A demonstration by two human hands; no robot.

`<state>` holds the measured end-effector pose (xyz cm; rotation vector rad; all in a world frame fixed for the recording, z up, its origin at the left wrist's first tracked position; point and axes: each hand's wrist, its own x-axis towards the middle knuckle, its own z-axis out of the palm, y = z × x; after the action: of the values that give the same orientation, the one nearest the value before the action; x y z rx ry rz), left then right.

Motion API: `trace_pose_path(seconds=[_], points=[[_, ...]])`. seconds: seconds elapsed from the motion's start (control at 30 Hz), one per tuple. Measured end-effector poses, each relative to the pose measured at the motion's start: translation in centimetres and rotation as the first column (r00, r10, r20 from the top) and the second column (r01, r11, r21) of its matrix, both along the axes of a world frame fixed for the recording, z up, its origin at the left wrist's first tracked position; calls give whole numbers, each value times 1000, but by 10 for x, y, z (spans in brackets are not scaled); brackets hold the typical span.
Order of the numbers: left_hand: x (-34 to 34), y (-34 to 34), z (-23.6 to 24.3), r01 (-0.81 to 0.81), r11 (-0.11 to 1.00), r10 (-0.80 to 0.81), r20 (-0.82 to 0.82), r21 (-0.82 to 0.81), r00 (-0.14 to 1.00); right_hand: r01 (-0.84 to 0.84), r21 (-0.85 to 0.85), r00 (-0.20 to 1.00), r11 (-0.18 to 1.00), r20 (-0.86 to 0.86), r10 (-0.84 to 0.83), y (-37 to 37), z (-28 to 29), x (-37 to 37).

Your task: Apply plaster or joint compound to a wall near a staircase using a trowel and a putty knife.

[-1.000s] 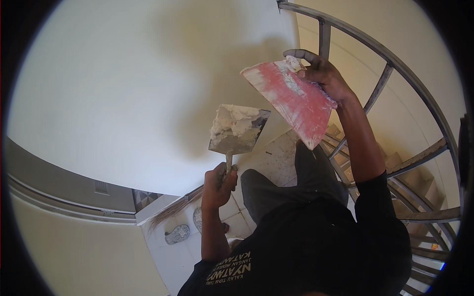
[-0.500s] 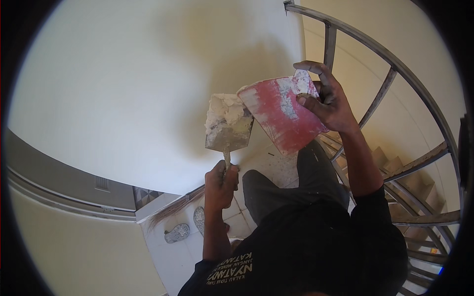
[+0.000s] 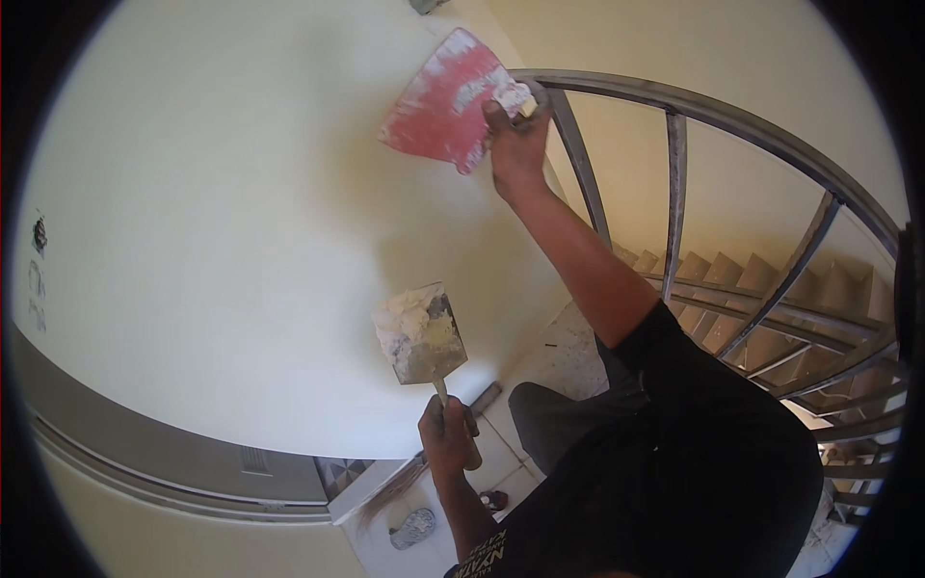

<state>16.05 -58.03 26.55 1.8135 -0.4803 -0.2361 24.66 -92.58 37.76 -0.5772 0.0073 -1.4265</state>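
Observation:
My left hand [image 3: 445,432] is closed around the handle of a metal trowel [image 3: 432,358], low in front of the white wall [image 3: 231,212]. A lump of pale, wet filler [image 3: 403,323] sits on its blade. Higher up, my right hand [image 3: 517,144] grips a pink flexible spreader [image 3: 431,111] streaked with white filler, with more filler [image 3: 513,96] around its top corner by my fingers. The spreader is held over the upper right part of the wall, apart from the trowel; whether it touches the surface I cannot tell.
A curved metal railing [image 3: 674,193] runs along the right, with stairs [image 3: 718,270] behind it. At lower left are a grey door [image 3: 193,424] and slippers [image 3: 412,528] on the tiled floor [image 3: 511,443]. A dark mark [image 3: 39,232] shows on the wall's left.
My right hand has moved up and left with the spreader, away from the trowel. The view has shifted, and the trowel in my left hand now appears lower.

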Motion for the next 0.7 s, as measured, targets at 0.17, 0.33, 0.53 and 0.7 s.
trace_pose_path(seconds=[0.17, 0.33, 0.53, 0.7], points=[[-6, -4, 8, -19, 1000, 19, -20, -7, 1000, 155, 46, 988, 987, 17, -156, -27, 24, 59], [-10, -4, 12, -29, 1000, 29, -28, 7, 999, 94, 192, 993, 977, 53, -106, -44, 36, 82], [-9, 1, 12, -21, 1000, 20, -64, -7, 998, 94, 235, 994, 967, 24, -103, -44, 51, 98], [-7, 1, 12, 8, 1000, -9, -79, -20, 997, 133, 237, 991, 962, -16, -133, -50, 57, 104]])
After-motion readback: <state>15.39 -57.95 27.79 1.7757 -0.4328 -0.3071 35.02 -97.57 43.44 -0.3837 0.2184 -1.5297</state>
